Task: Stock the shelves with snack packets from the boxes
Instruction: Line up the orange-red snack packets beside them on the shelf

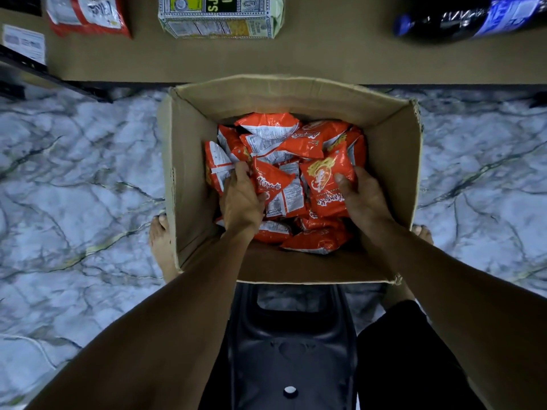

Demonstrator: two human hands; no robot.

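Observation:
An open cardboard box (189, 161) stands on the floor between my feet, holding several orange-red snack packets (299, 140). Both my hands are down inside it. My left hand (241, 199) grips packets at the left of the pile, fingers curled around one packet (219, 167). On the right side, my right hand (362, 196) holds a snack packet (325, 176) with a printed logo, thumb pressed on its face. The brown shelf (325, 54) lies just beyond the box.
On the shelf lie a red-white packet (85, 13), a green-yellow carton (219, 16) and a dark soda bottle with a blue label (461, 19). A black plastic stool (291, 344) is under me. Marble-patterned floor (74, 187) surrounds the box.

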